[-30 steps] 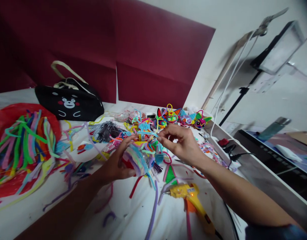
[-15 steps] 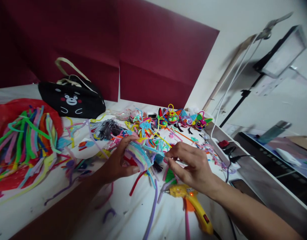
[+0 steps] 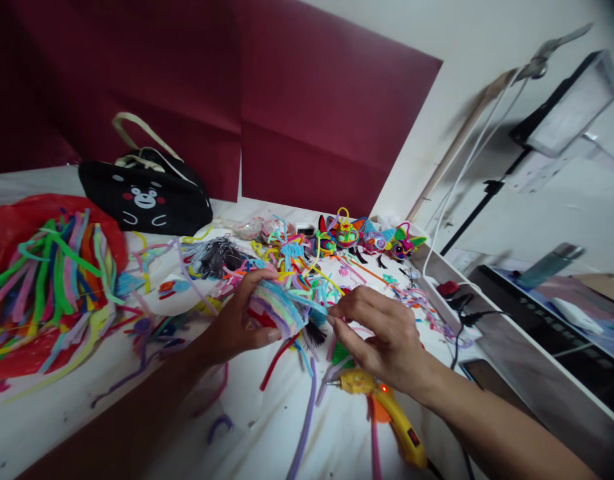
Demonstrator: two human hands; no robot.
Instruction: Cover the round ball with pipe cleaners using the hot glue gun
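Observation:
My left hand (image 3: 244, 317) is closed around a rounded craft piece (image 3: 281, 310) covered in rows of pastel pipe cleaners. From its top edge a light blue pipe cleaner (image 3: 309, 305) runs to the right. My right hand (image 3: 379, 327) pinches the free end of that strand between thumb and fingers. Just below the right hand lies a yellow hot glue gun (image 3: 387, 400) with its red light lit. Under the craft piece are a black tassel (image 3: 315, 335), a red pipe cleaner (image 3: 278, 362) and a purple pipe cleaner (image 3: 305, 420).
A red bag of pipe cleaners (image 3: 114, 250) lies at the left, with a black tote bag (image 3: 147, 200) behind it. Several finished colourful ornaments (image 3: 347, 233) stand at the back. At the right are a power strip (image 3: 437, 293), a phone (image 3: 491, 383) and cables.
The craft piece has tilted slightly in my left hand. My right hand keeps its pinch on the blue strand, nearly in place. The view has shifted a little.

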